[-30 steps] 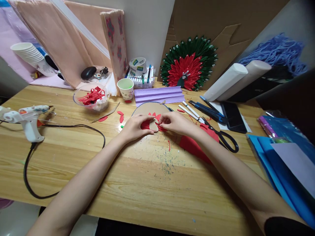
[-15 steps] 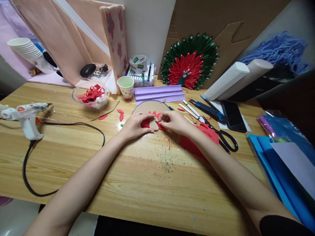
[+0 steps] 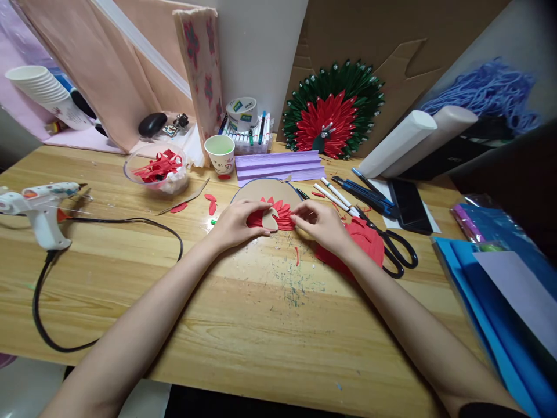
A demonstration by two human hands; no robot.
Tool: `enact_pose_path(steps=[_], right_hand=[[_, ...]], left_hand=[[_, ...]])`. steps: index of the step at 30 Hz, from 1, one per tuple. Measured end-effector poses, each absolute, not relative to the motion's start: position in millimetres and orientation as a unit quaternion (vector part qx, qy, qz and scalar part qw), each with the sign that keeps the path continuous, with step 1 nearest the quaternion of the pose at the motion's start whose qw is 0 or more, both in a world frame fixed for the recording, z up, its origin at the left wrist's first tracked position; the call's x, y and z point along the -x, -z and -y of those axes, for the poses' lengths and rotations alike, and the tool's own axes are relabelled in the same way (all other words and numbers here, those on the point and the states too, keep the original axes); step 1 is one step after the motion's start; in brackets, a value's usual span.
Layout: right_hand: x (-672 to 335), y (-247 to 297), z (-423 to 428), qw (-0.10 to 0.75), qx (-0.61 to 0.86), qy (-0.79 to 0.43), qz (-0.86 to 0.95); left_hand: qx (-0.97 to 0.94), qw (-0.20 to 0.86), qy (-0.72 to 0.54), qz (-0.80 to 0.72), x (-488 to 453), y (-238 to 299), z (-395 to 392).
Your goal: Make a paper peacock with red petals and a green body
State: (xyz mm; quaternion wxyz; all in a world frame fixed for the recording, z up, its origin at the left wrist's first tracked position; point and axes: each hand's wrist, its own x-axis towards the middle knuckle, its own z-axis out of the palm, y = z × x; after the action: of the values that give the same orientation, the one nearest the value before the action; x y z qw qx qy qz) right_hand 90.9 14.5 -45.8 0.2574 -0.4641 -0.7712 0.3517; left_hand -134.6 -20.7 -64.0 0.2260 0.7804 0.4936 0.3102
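Note:
A fan of red paper petals (image 3: 284, 216) lies on a round brown cardboard disc (image 3: 263, 188) with a dark outline. On top of the petals is a small bird-shaped cardboard cutout (image 3: 270, 220). My left hand (image 3: 237, 223) curves round the left side, its thumb and fingers gripping the cutout with petals beneath. At the right edge of the fan, my right hand (image 3: 321, 223) has its thumb and index fingertip pinched together at a red petal. Both palms hide part of the disc. Red crepe paper (image 3: 363, 241) lies under my right forearm.
Black-handled scissors (image 3: 402, 249), a blue utility knife (image 3: 365, 194) and a phone (image 3: 409, 203) sit to the right. A hot glue gun (image 3: 43, 212) with a looping cord stands left. Behind are a bowl of red scraps (image 3: 154, 168), a paper cup (image 3: 220, 154) and a finished peacock (image 3: 333, 110).
My right hand has shifted right, from beside the cutout to the fan's outer edge, uncovering more petals. My left hand keeps its hold. The whole view has shifted slightly.

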Motion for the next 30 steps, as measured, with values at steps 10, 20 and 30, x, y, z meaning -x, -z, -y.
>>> enact_pose_path(steps=[10,20,30], right_hand=[[-86.4,52.2,-13.3,0.258,0.447,-0.375,0.770],[-85.5,48.0,-16.9,0.224,0.456,-0.390,0.768],[-87.0,43.4,-14.8,0.233,0.424,-0.275,0.831]], left_hand=[[-0.786,0.216,-0.304,-0.493,134.8,62.5,20.3],[-0.783,0.216,-0.303,-0.498,133.9,62.6,20.7],[-0.788,0.214,-0.301,-0.493,135.0,63.7,19.5]])
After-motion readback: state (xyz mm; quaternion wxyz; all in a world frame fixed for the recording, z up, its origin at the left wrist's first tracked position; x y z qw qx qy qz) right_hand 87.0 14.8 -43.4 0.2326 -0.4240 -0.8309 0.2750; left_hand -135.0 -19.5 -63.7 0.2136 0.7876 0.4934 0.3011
